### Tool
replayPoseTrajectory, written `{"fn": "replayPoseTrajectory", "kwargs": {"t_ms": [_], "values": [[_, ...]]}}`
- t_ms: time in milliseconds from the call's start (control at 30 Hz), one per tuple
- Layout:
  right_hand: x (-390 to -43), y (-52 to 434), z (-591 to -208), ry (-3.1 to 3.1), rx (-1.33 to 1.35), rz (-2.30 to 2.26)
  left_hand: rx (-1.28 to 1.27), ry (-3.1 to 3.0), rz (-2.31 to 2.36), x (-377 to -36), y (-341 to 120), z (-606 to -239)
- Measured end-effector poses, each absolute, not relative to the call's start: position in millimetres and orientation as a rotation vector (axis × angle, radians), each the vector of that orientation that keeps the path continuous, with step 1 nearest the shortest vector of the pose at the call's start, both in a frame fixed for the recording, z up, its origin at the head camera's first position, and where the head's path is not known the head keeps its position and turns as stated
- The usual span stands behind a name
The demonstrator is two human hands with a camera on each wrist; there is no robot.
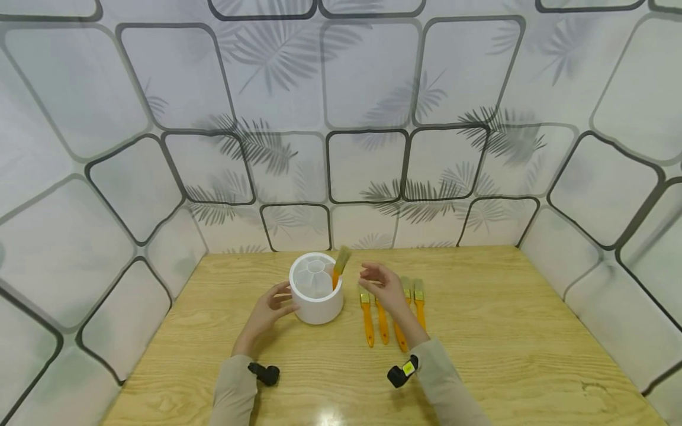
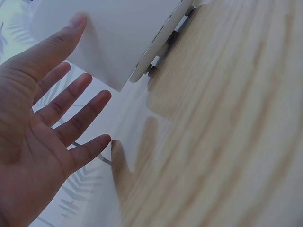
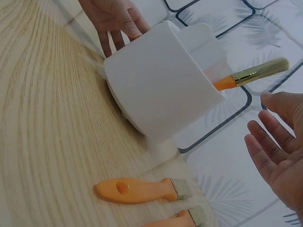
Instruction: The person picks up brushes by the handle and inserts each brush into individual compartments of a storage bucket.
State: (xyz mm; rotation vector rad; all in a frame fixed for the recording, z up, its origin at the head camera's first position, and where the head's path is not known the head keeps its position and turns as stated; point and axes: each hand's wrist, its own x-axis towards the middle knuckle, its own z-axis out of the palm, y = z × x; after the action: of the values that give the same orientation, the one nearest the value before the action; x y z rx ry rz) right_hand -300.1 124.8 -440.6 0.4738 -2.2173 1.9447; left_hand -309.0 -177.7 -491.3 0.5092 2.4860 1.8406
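Observation:
A white round holder (image 1: 317,290) with inner compartments stands on the wooden table (image 1: 479,331). One orange-handled paintbrush (image 1: 339,267) stands in it, bristles up, leaning right. My left hand (image 1: 269,307) rests against the holder's left side with straight fingers (image 2: 71,94), the thumb tip touching the white holder wall (image 2: 113,33). Hovering just right of the holder, my right hand (image 1: 380,284) is open and holds nothing; its fingers (image 3: 267,151) are spread. Several more orange-handled brushes (image 1: 367,319) lie side by side under and beside that hand, one brush (image 3: 142,190) close to the holder (image 3: 161,85).
Patterned white panels (image 1: 367,165) wall in the table at the back and both sides. Bare wood stretches to the right and toward the front edge.

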Motion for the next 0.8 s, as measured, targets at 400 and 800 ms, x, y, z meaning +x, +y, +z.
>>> {"fn": "replayPoseTrajectory", "kwargs": {"t_ms": [400,800], "values": [[-301.4,137.9,-450.0,-2.232,0.413,1.948,0.501,2.476,1.860,-308.1,-177.3,-490.5],[-315.4,152.9,-480.1,-2.162,0.375,1.932,0.461,2.473,1.825,-306.7,-177.2,-489.4]]}}
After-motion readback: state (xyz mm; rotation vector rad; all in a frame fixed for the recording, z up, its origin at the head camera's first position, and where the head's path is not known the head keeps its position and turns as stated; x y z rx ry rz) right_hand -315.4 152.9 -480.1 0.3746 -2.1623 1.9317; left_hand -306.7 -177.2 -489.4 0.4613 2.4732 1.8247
